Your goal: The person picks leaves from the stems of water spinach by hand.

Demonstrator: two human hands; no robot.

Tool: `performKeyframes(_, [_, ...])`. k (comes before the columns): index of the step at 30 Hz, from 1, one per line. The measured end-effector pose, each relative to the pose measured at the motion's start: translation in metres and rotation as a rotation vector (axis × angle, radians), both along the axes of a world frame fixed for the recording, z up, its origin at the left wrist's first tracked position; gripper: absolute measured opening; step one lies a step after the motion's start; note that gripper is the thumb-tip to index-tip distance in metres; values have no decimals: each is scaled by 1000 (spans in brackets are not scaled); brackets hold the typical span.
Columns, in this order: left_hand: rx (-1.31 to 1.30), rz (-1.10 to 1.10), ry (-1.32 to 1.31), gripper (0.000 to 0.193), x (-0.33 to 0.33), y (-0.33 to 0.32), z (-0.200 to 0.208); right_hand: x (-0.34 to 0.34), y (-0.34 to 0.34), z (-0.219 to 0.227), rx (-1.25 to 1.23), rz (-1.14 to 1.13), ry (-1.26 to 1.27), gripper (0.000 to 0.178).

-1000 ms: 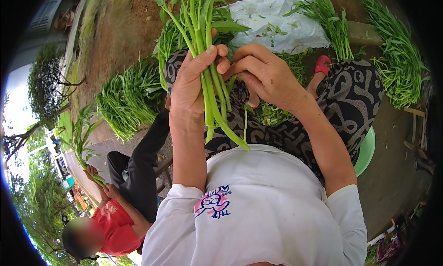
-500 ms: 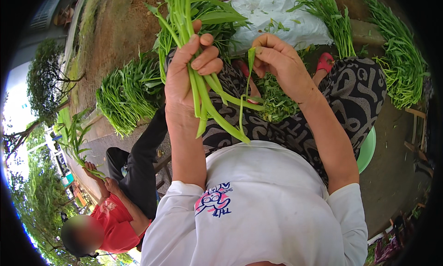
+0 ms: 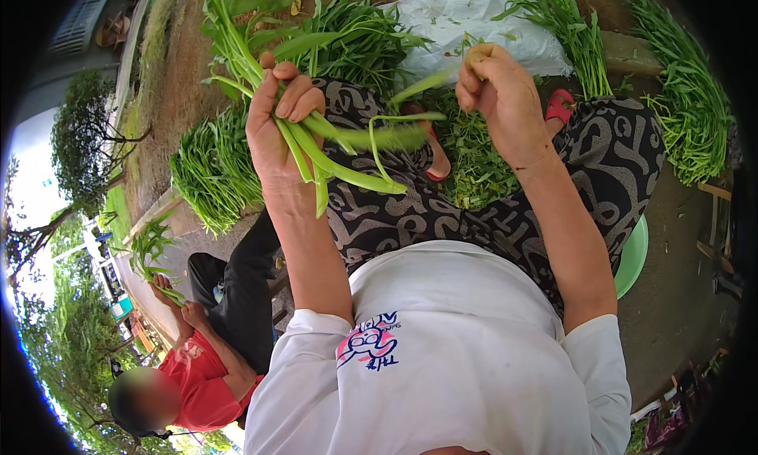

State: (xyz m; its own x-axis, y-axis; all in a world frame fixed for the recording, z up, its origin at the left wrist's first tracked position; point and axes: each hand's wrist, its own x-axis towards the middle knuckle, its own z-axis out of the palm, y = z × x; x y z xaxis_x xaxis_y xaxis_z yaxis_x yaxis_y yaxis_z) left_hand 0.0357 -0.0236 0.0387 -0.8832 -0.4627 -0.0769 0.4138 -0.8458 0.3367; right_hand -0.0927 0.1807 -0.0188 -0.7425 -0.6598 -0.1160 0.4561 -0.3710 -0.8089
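Left hand (image 3: 278,119) grips green stems (image 3: 347,173). Right hand (image 3: 504,95) curled near blurred leaf (image 3: 426,84); can't tell if pinching.

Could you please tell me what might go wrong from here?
The left hand holds the bunch of green stems partway along, with several ends splaying out, so a loose one might slip free.

A thin bent shoot juts out by those ends, above the patterned trousers; it could snag or drop there.

Loose green trimmings lie on the ground between the red shoes and might be slippery underfoot.
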Motion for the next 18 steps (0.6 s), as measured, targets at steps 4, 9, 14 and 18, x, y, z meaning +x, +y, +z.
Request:
performKeyframes(4, [34, 31, 14, 19, 2, -4, -2, -9, 2, -5, 100, -94, 73, 16])
performKeyframes(9, [73, 3, 41, 18, 2, -7, 1, -16, 3, -14, 352, 28, 325, 16])
performKeyframes(14, [119, -37, 93, 19, 1, -6, 5, -1, -8, -25, 371, 6, 714, 19])
performKeyframes(18, [136, -52, 129, 20, 2, -2, 7, 8, -8, -9, 165, 563, 390, 24])
